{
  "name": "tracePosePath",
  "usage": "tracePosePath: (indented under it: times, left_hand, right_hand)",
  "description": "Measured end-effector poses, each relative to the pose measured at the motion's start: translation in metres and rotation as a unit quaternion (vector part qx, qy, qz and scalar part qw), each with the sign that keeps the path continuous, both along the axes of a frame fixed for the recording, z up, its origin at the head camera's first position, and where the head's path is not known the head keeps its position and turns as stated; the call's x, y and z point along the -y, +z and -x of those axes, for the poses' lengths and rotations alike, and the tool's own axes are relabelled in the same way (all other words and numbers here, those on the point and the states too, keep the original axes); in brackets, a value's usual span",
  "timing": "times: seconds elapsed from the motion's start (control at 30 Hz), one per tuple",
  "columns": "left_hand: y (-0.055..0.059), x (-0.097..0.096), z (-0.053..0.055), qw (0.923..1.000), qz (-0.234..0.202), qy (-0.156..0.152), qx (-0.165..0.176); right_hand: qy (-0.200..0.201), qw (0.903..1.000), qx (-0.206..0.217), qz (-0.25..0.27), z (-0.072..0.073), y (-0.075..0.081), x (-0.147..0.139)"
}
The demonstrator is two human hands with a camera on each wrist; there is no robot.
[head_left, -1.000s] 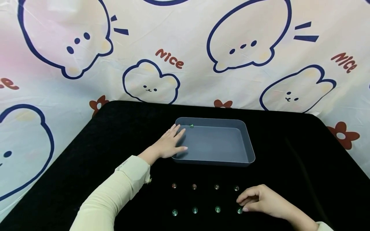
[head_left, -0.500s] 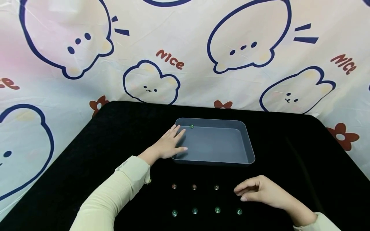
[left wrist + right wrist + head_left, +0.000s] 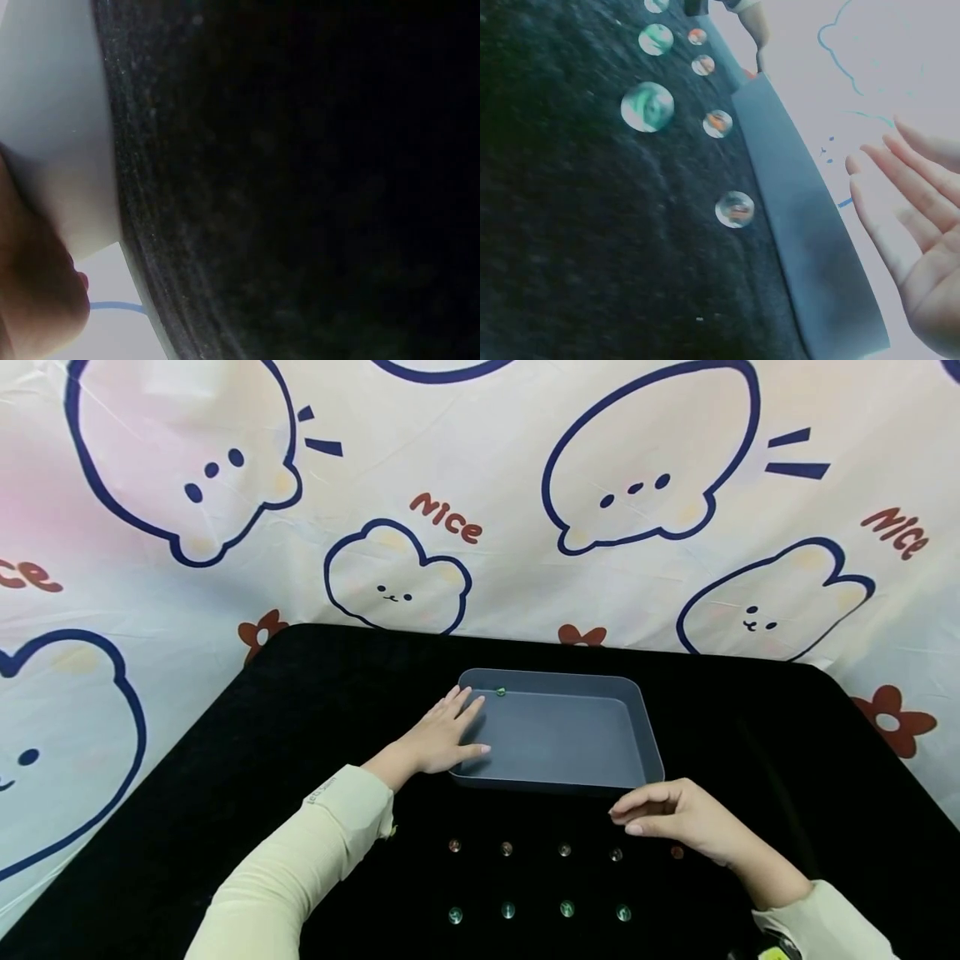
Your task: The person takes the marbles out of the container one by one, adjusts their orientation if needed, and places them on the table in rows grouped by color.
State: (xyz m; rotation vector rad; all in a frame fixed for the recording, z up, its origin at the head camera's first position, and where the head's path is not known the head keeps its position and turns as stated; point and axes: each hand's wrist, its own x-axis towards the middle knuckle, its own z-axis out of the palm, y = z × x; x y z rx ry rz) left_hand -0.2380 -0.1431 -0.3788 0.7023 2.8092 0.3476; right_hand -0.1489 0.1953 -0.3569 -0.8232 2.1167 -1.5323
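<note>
The left hand point(image 3: 438, 735) rests on the left rim of a grey rectangular tray point(image 3: 558, 783), fingers spread, the thumb reaching over the inside. A small green marble point(image 3: 501, 692) lies in the tray's far left corner. Just off the tray's near right corner hovers the right hand point(image 3: 686, 818), palm side inward. In the right wrist view its fingers point(image 3: 915, 187) are loosely extended and nothing shows between them. Below that hand, clear glass marbles sit in two rows: orange-swirled ones point(image 3: 735, 209) nearer the tray, green-swirled ones point(image 3: 647, 106) nearer the person. A reddish marble point(image 3: 677, 853) lies under the right wrist.
Black cloth point(image 3: 360, 693) covers the table. Behind it hangs a pale curtain point(image 3: 510, 585) printed with cartoon animals and flowers. The left sleeve point(image 3: 330, 827) crosses the table's left side. In the left wrist view, the tray's outer wall point(image 3: 60, 112) stands beside dark cloth.
The right hand has moved forward from beside the rightmost green marble toward the tray's near right corner, uncovering marbles at the right end of the orange row. The left hand stays on the rim.
</note>
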Motion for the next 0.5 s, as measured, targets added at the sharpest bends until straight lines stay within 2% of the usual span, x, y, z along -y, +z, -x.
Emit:
tracePosePath:
  times: [0.2, 0.3, 0.5]
  left_hand:
    - [0.001, 0.002, 0.0, 1.0, 0.0, -0.007, 0.002]
    - [0.001, 0.002, 0.0, 0.9999, -0.003, -0.012, 0.002]
    - [0.0, 0.001, 0.001, 1.0, -0.006, -0.003, 0.004]
  right_hand:
    - [-0.021, 0.9993, 0.001, 0.032, 0.014, 0.003, 0.002]
    - [-0.035, 0.9989, -0.002, 0.033, 0.021, 0.005, 0.004]
    - [-0.057, 0.9982, -0.007, 0.019, 0.036, 0.012, 0.012]
